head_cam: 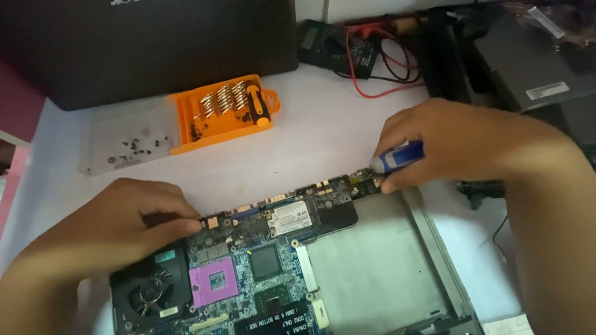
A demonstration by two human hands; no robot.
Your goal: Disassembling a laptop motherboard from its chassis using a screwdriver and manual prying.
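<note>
Motherboard: the bare laptop motherboard (261,273) lies nearest the camera, flat in the lower middle of the tabletop (323,136), seated in a grey metal chassis tray (397,273) that runs off to the right.
Board parts: a black cooling fan (149,291) at its left corner, a pink processor socket (214,282) beside that, a bare square chip (266,260) in the middle, a small wireless card with a white label (292,217) near the far edge.
Left hand: the left hand (118,226) rests on the board's far left edge above the fan, fingertips pressed together and pinching the rim near a row of copper connectors.
Right hand: the right hand (453,146) is curled round a small blue-and-white screwdriver (398,156), pinching it, tip down at the board's far right corner.
Handling: judged from its look, the board is light, thin and stiff but fragile; it would flex and crack if levered by one corner. The chips, socket pins and connectors are best left untouched.
Where to hold: the bare edges seem the safest grip, one hand on each side, lifted level.
Behind: an orange bit case (226,111) lies open, its clear lid (127,142) holding loose dark screws.
Further back: a closed dark laptop (155,43) and a multimeter with red and black leads (347,49) stand well apart from the hands.
</note>
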